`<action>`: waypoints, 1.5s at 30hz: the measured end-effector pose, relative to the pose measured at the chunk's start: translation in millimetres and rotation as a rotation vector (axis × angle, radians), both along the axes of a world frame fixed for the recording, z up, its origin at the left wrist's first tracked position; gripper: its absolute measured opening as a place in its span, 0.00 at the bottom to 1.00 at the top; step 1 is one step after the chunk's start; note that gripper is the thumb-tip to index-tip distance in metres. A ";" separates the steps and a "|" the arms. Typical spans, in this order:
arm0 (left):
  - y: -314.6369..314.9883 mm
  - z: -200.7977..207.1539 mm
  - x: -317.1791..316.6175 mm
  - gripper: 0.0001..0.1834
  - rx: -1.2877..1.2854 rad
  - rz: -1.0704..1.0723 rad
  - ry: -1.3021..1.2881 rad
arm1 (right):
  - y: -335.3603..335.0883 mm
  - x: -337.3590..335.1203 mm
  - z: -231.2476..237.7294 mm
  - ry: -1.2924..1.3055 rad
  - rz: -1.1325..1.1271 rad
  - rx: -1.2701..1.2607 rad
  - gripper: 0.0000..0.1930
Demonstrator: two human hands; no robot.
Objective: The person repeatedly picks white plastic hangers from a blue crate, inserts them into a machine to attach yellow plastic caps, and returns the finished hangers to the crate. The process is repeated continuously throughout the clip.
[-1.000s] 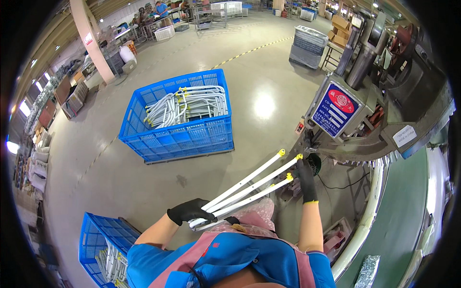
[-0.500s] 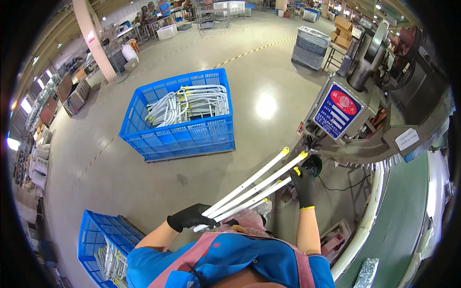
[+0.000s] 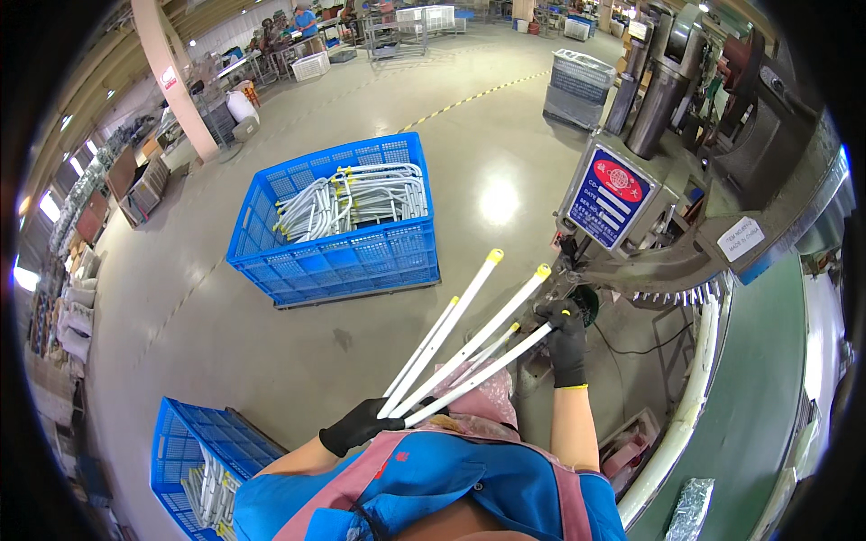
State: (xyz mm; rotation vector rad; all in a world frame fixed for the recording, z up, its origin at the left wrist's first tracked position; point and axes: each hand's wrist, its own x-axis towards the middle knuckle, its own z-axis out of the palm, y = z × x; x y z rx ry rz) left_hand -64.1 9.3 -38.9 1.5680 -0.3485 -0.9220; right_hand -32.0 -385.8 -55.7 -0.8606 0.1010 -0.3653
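Several long white metal tubes (image 3: 474,339) with yellow end pieces fan out in front of my chest. My left hand (image 3: 357,426), in a black glove, is closed round their lower ends. My right hand (image 3: 566,343), gloved in black with a yellow cuff, grips the upper end of the rightmost tube, with a bit of yellow showing between its fingers. The other tubes' yellow tips point up and away, apart from the right hand. Just beyond that hand stands a grey machine (image 3: 666,187) with a blue-and-red plate on its front.
A large blue crate (image 3: 347,269) of bent white tubes stands on the floor ahead. A second blue crate (image 3: 180,442) with similar tubes is at the lower left. Along my right side runs a green surface (image 3: 753,379). A dark stacked crate (image 3: 577,88) stands farther off.
The tubes have spread apart and tilted more upright, with their far tips shifting left. My right hand has moved slightly left, still on one tube's end.
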 end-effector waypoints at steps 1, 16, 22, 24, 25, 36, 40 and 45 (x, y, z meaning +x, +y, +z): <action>2.6 1.9 -0.3 0.27 0.007 0.032 0.013 | 1.5 -1.8 3.8 0.078 -0.048 -0.180 0.05; -27.2 40.9 -11.1 0.19 0.153 0.137 -0.079 | -15.8 0.2 24.6 0.336 -0.364 -0.821 0.17; -27.1 53.3 -0.5 0.17 0.055 0.232 0.022 | -13.6 25.2 38.1 0.164 -0.475 -1.029 0.13; -28.0 51.0 6.8 0.17 0.029 0.221 0.029 | -12.5 32.2 36.3 0.144 -0.516 -1.020 0.12; -28.7 48.9 9.7 0.17 0.032 0.221 0.039 | -14.1 33.6 34.9 0.165 -0.504 -1.009 0.12; -31.9 43.7 34.9 0.18 0.111 0.154 0.053 | -26.7 26.6 33.4 0.480 -0.382 -1.164 0.14; -23.0 48.8 49.6 0.20 0.053 0.173 0.083 | -19.6 20.6 35.7 0.304 -0.340 -0.841 0.11; -17.9 46.4 49.9 0.20 0.028 0.162 0.051 | -18.9 32.0 26.5 0.102 -0.396 -0.926 0.11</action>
